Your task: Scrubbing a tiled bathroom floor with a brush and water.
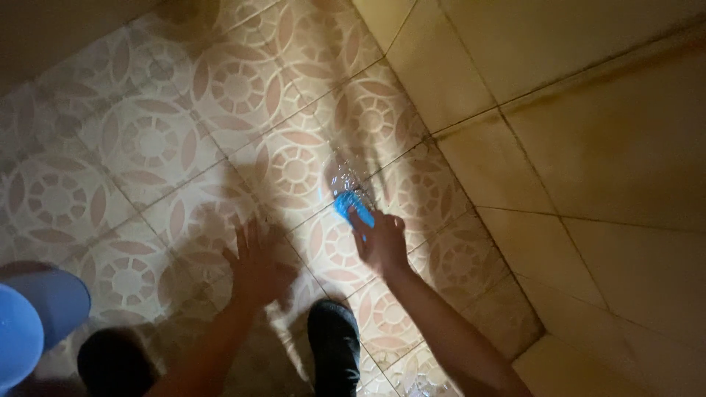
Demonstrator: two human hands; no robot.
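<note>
Right hand (382, 241): closed on blue scoop (354, 207), pouring water onto wet tiled floor (154, 140) near the wall (603, 147). Left hand (254, 266): open, fingers spread, empty, low over tiles. Step judged: rinsing; next needs refill from blue bucket (33, 323), near left.

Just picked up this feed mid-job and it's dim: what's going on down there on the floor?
A person is bent over a patterned tiled floor beside a plain tiled wall. The right hand grips a small blue thing, too blurred to identify, and presses it against a wet, glistening patch of tile. The left hand is spread open just above the floor, holding nothing. A dark shoe stands between the arms, and a blue bucket sits at the lower left.
</note>
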